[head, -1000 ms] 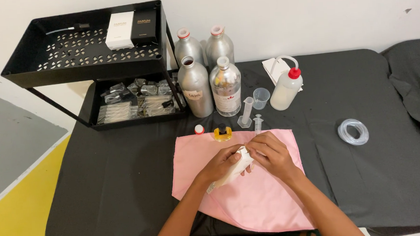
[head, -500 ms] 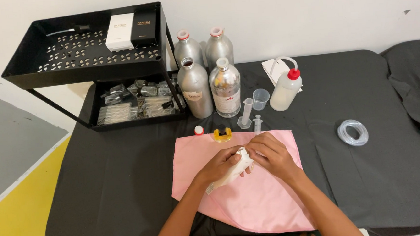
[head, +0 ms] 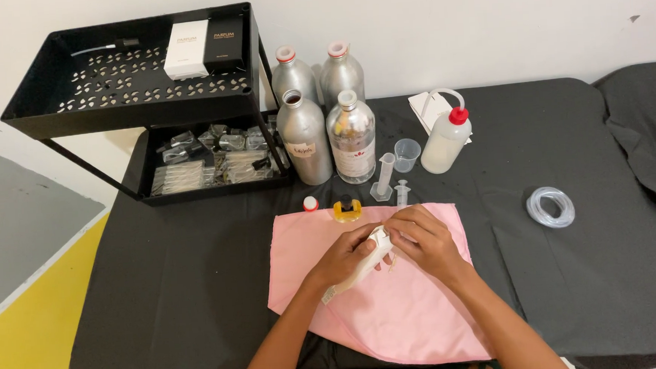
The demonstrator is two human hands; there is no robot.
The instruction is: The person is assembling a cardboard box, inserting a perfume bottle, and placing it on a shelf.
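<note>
Right now my left hand (head: 344,255) grips a slim white plastic packet (head: 362,263) over the pink cloth (head: 394,308), while my right hand (head: 424,239) pinches its top end; whether it is open yet I cannot tell. Beyond the cloth, the small clear syringe (head: 402,195) and four silver metal bottles (head: 303,137) stand untouched.
</note>
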